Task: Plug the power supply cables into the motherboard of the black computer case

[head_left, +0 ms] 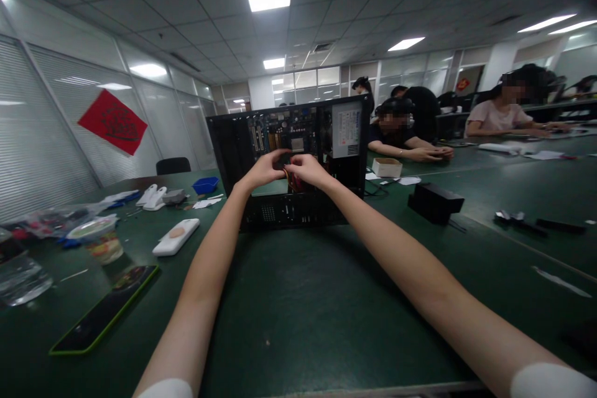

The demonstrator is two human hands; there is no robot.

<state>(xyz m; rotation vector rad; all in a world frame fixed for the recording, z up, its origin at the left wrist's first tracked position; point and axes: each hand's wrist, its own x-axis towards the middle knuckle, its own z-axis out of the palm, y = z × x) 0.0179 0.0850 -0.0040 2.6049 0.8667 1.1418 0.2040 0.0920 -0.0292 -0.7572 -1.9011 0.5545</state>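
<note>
A black computer case (pixel 303 208) stands upright on the table with its side off, showing the motherboard (pixel 298 127) and the power supply (pixel 346 130). Both hands reach inside, close together, in front of the board. My left hand (pixel 262 171) is curled, with thumb and finger bent around thin coloured cables (pixel 293 181). Beside it, my right hand (pixel 308 169) pinches at the same red and yellow bundle. The cable ends lie between the fingers and are too small to make out.
On the left are a green-edged phone (pixel 105 311), a white device (pixel 176 237), a plastic cup (pixel 99 237), a water bottle (pixel 21 270) and a blue tray (pixel 205 185). On the right are a black box (pixel 436 202) and a small white box (pixel 387 167). Other people sit beyond.
</note>
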